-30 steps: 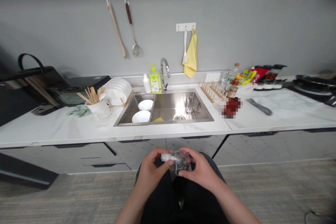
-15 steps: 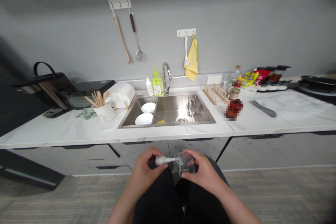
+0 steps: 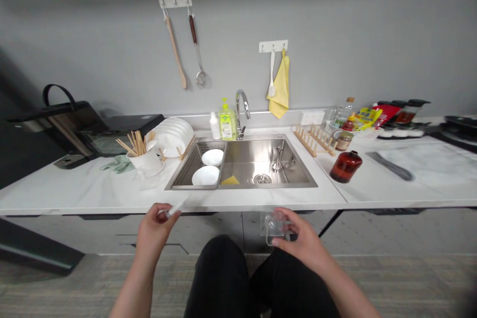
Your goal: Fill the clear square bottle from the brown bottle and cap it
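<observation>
The hands have come apart since the earlier frame: the left hand [image 3: 158,223] has swung out to the left and the right hand [image 3: 302,238] out to the right, so the slim white plastic stick [image 3: 177,207] and the clear square plastic piece [image 3: 276,226] no longer meet. The left hand pinches the stick between thumb and fingers, its long axis slanting up and to the right from the fingers toward the far side of the scene, with its far tip free in the air. The right hand closes on the clear piece from the right, fingers across its lower corner, and a thin curved loop [image 3: 267,237] shows at the piece's lower left; exactly what the piece is cannot be told from this view. It sits just left of the right hand, which is plainly the nearer hand to it, while the left hand stays well apart, with the dark trousers [image 3: 223,278] between the two. Beyond the hands, the white stone counter [image 3: 74,198] runs across the scene, with the stainless steel sink [image 3: 261,148] set in it and a dish soap pump bottle [image 3: 227,121] behind the sink.
</observation>
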### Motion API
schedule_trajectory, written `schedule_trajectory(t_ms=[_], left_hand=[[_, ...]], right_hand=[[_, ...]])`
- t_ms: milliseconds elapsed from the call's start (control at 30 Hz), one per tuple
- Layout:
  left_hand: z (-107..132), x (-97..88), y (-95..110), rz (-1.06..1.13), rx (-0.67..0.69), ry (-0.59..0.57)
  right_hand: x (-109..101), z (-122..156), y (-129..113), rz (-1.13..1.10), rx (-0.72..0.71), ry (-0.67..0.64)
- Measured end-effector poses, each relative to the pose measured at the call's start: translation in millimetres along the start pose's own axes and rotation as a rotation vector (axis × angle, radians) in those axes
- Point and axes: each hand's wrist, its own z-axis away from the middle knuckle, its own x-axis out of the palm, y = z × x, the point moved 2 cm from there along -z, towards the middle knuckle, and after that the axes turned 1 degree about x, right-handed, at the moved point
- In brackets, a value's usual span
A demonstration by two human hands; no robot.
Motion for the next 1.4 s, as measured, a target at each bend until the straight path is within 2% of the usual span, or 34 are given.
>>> schedule_trajectory(t_ms=[100,167,300,433,567,800,967,1100,1167,1233,1300,1400], left_hand=[[-40.6,-22.1,-19.6,-0.253,-0.01,0.178],[-65.2,-32.2,-31.2,-0.35,0.0,0.237],[-102.8,-40.7,-51.0,-0.512,-0.045,0.244],[-123.9,-38.9,-56.1,-0.623,-0.08,0.24],[-132.7,-29.2,-51.8,-0.727,-0.113,0.226],[-131.9,-9.8,-43.9,-0.864,-0.001,0.31],[-127.9,-11.9,-43.5,-0.857,0.15,0.328],[-109.9,-11.9,-41.7,-0.851,0.342,0.409],[-96.0,-0.3,-32.7,-0.819,0.466,0.427],[-79.1,23.8,-15.0,-0.751,0.597,0.397],[-58.5,61.0,11.0,-0.654,0.74,0.307],[-21.1,134.6,57.7,-0.472,0.939,0.093]], right_hand=[[-11.6,-18.6,2.5,-0.024,-0.002,0.029],[-19.1,-30.3,6.7,-0.047,0.012,0.053],[-29.8,-50.4,17.4,-0.079,0.031,0.103],[-35.4,-65.7,26.1,-0.064,0.008,0.149],[-40.1,-77.4,33.6,0.013,0.007,0.214],[-44.5,-90.0,44.0,0.001,0.007,0.184],[-45.5,-92.8,44.8,0.022,0.028,0.174],[-45.7,-88.8,36.1,-0.041,0.02,0.117],[-48.8,-83.0,29.9,-0.083,0.016,0.094],[-55.8,-73.9,23.4,-0.124,0.007,0.079],[-67.0,-61.6,17.1,-0.151,0.0,0.069],[-92.3,-39.1,9.6,-0.152,-0.005,0.072]])
